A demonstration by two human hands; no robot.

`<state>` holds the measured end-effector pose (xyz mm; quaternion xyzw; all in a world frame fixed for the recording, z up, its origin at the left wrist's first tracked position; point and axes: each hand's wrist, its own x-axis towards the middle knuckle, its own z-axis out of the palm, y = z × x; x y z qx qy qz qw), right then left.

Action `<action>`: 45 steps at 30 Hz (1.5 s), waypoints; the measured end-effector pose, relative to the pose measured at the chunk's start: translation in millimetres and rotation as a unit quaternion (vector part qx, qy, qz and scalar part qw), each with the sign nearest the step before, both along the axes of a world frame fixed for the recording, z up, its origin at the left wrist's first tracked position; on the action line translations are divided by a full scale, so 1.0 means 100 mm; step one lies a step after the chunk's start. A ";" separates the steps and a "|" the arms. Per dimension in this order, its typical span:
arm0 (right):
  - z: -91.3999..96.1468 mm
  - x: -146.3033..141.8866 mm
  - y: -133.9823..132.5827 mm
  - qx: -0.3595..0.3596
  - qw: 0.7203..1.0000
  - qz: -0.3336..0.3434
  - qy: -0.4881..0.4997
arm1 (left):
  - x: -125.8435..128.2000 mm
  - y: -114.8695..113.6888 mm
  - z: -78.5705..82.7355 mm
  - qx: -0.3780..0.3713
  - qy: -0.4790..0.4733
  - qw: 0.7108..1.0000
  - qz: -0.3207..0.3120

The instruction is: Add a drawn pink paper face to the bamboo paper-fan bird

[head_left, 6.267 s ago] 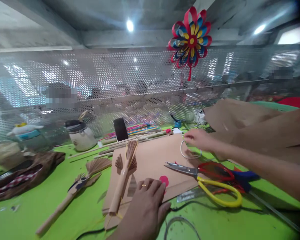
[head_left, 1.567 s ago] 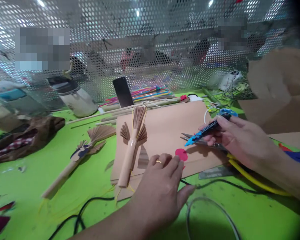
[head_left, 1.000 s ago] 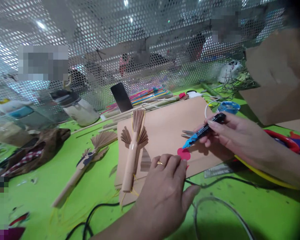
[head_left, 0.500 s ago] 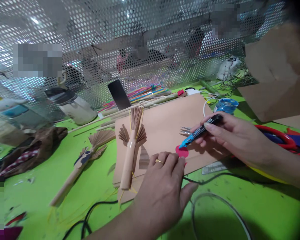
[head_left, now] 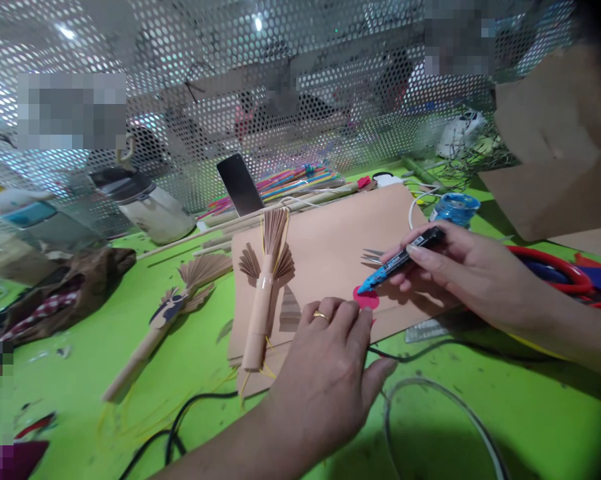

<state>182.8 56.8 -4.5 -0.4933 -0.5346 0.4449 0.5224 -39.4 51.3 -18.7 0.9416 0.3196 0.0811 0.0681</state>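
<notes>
Faced a perforated metal screen (head_left: pixel 330 40) across a bright green table (head_left: pixel 65 380). Had a brown paper sheet (head_left: pixel 325 247) lying on the table, with a red disc (head_left: pixel 370 299) on it, towards its near right edge. Pinched a black-and-blue marker (head_left: pixel 399 262) between thumb and fingers of the right hand (head_left: pixel 457 263), over the sheet's right part. Held the blue tip at the disc's upper left; could not tell whether touching or just above. Laid the left hand (head_left: pixel 333 350) palm down across the sheet's near edge, fingers slightly bent, thumb set wide, fingertips close by the disc. Saw scissors (head_left: pixel 374 255) on the sheet, mostly hidden behind the right hand. Noticed a tube figure with pleated fans (head_left: pixel 257 320) on the sheet's left part, a similar figure (head_left: pixel 153 340) left of the sheet, a tilted phone (head_left: pixel 239 183) beyond it, and a blue jar (head_left: pixel 453 212) just past its right side.
</notes>
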 end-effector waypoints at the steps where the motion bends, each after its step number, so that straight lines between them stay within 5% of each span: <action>1: 0.00 0.00 0.00 0.000 1.000 0.003 0.000 | 0.00 0.00 0.00 0.000 0.000 1.000 0.000; 45: -0.09 0.05 0.00 -0.005 1.000 0.022 -0.008 | 0.01 0.02 0.00 -0.005 0.008 1.000 0.003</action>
